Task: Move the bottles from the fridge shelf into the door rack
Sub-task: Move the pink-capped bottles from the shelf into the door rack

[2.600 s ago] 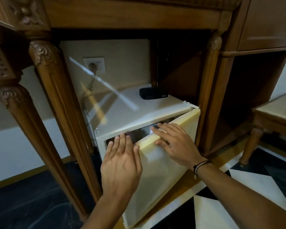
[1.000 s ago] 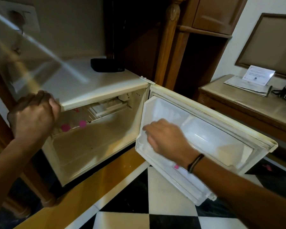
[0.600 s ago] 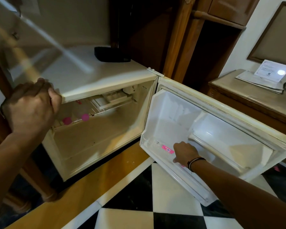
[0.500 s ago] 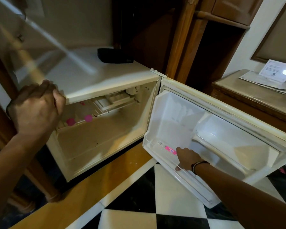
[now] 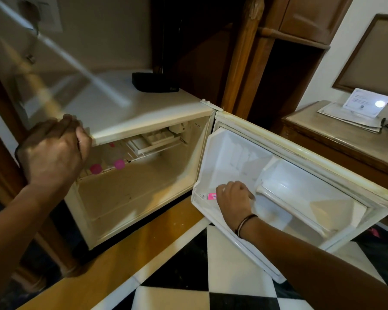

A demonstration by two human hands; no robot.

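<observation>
Since half a second ago, the right hand (image 5: pixel 233 198) has lifted slightly inside the open fridge door (image 5: pixel 300 153), its knuckles now higher above the bottom door rack (image 5: pixel 244 240), while the left hand (image 5: pixel 54 153) has stayed gripping the front left corner of the fridge top (image 5: pixel 143 113). Earlier still, the door was nearly closed; now it swings fully open to the right. The right hand is curled loosely, fingertips down against a clear bottle with a pink label (image 5: pixel 208 196) that lies in the bottom door rack; whether it is grasping the bottle or only touching it cannot be told. The left hand is clenched around the fridge edge, bracing. Two more bottles, seen by their pink caps (image 5: pixel 108 167), lie on their sides on the wire shelf (image 5: pixel 143 151) inside the fridge, just below the left hand. The step in hand appears to be settling a bottle in the rack. Next, a hand would need to reach into the shelf and grip a capped bottle.
</observation>
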